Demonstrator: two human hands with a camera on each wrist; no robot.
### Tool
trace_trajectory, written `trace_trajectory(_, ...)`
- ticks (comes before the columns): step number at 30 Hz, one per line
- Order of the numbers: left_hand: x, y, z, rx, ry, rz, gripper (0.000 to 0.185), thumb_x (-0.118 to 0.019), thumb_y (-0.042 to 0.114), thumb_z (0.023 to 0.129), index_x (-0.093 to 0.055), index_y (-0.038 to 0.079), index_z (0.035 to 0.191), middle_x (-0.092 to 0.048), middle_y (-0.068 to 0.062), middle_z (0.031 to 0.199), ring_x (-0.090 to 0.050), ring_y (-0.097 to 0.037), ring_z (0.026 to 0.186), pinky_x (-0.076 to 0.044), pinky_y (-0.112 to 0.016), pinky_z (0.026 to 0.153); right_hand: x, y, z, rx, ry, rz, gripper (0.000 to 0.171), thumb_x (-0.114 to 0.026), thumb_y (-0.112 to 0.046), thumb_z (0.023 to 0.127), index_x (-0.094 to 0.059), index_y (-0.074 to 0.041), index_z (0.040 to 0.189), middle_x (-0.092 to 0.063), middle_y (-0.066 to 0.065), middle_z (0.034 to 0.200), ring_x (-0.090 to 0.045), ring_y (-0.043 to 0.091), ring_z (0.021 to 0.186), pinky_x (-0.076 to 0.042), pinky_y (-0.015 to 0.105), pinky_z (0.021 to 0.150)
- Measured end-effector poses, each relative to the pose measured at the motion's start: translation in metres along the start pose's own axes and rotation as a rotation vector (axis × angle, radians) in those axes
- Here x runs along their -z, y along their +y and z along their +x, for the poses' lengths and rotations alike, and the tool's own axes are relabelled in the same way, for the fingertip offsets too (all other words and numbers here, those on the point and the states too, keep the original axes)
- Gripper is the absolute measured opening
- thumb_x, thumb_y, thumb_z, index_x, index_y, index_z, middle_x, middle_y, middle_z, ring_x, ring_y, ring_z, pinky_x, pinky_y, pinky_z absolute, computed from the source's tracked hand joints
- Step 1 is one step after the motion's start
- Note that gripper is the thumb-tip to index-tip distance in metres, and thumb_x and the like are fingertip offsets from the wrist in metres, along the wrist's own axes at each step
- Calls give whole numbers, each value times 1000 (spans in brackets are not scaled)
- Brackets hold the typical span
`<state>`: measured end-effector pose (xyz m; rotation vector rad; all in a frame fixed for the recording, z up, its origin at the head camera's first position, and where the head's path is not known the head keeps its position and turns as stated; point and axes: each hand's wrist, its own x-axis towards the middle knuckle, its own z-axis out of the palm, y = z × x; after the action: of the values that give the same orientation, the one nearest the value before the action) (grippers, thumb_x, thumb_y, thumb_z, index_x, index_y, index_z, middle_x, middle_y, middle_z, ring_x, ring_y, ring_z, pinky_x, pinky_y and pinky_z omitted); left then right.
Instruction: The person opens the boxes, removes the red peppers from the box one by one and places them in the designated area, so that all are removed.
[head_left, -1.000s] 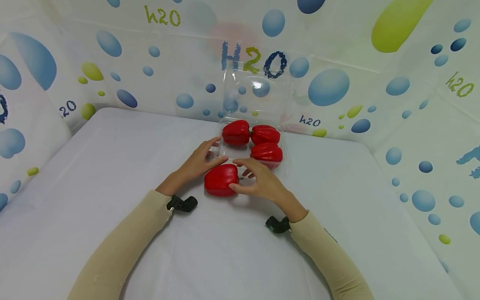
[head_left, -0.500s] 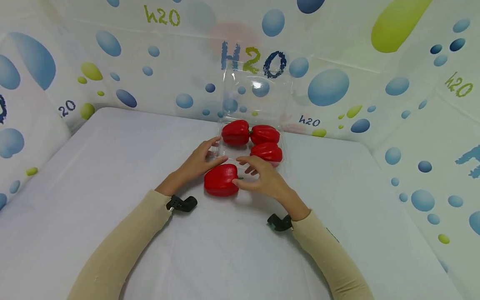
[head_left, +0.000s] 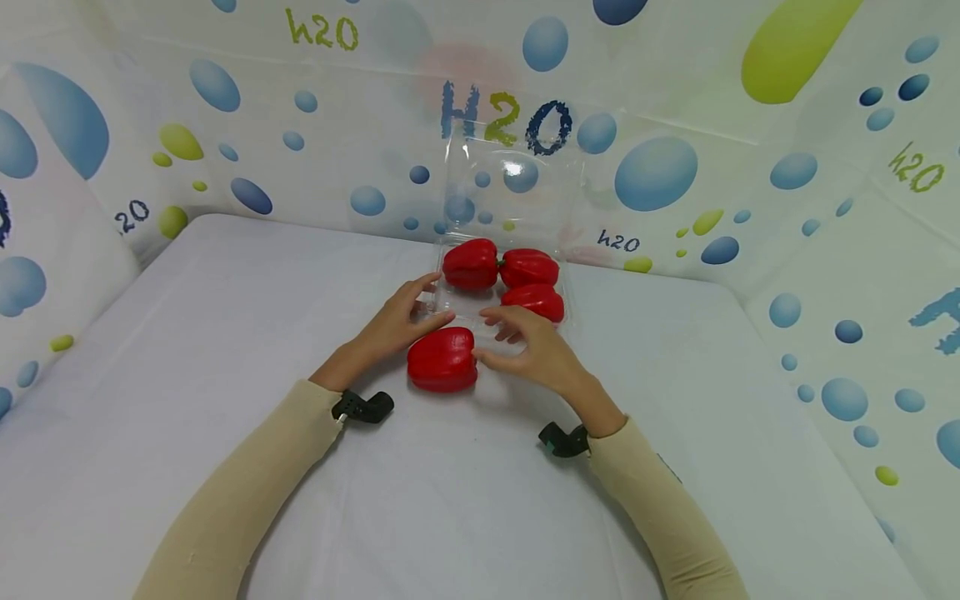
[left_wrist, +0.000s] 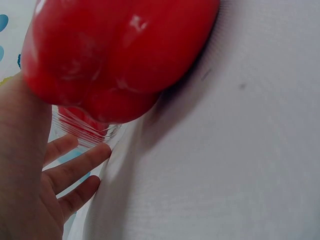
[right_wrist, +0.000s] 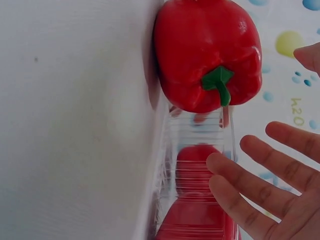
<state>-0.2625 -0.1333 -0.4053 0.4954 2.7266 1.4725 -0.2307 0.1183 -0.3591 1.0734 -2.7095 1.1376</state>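
A loose red pepper (head_left: 442, 360) lies on the white table just in front of a clear plastic clamshell box (head_left: 453, 305) that holds three more red peppers (head_left: 528, 268). My left hand (head_left: 420, 307) rests with relaxed fingers against the box's front left corner; its fingers (left_wrist: 75, 165) lie beside the ribbed wall (left_wrist: 85, 131), under the loose pepper (left_wrist: 115, 50). To the right of the pepper hovers my right hand (head_left: 517, 342), fingers spread and holding nothing. In the right wrist view the pepper (right_wrist: 207, 55) shows its green stem (right_wrist: 218, 82), apart from my fingers (right_wrist: 250, 175).
The box's clear lid (head_left: 513, 187) stands open against the bubble-patterned backdrop. That backdrop (head_left: 675, 167) walls the table on the far, left and right sides. White tabletop (head_left: 450, 500) stretches toward me between my sleeved forearms.
My right hand has come off the loose pepper and shifted slightly right and toward the box. The pepper stays on the table and the left hand has not moved.
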Motion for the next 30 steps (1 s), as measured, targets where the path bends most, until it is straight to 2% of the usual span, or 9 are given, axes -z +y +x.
trace_trajectory(10, 0, 1, 0, -3, -7, -5, 78, -67, 35, 91, -25, 18, 154, -40, -16, 147, -46, -37, 128, -46, -51, 101, 8, 0, -1, 3, 46, 42, 55, -79, -21, 79, -60, -6, 128, -63, 14, 123, -64, 29, 101, -58, 42, 84)
trace_trajectory(17, -1, 0, 1, -1, -4, -7, 76, -67, 35, 91, -27, 18, 154, -41, -15, 146, -48, -36, 127, -47, -50, 101, 12, 5, 0, 89, 105, 76, 50, -79, -15, 79, -61, -4, 124, -65, 11, 117, -66, 34, 96, -58, 44, 82)
trace_trajectory(25, -1, 0, 0, -7, -1, -11, 76, -67, 34, 91, -27, 17, 153, -41, -16, 145, -47, -37, 127, -47, -50, 101, 14, 9, 1, 122, 126, 57, 48, -78, -15, 80, -61, -4, 123, -66, 10, 114, -66, 28, 92, -59, 39, 79)
trace_trajectory(30, 0, 0, 0, -11, -1, -10, 76, -67, 33, 91, -26, 17, 154, -41, -16, 146, -48, -37, 127, -48, -50, 100, 18, 10, 1, 124, 146, 58, 48, -79, -10, 78, -61, -1, 121, -64, 16, 115, -66, 31, 93, -59, 41, 79)
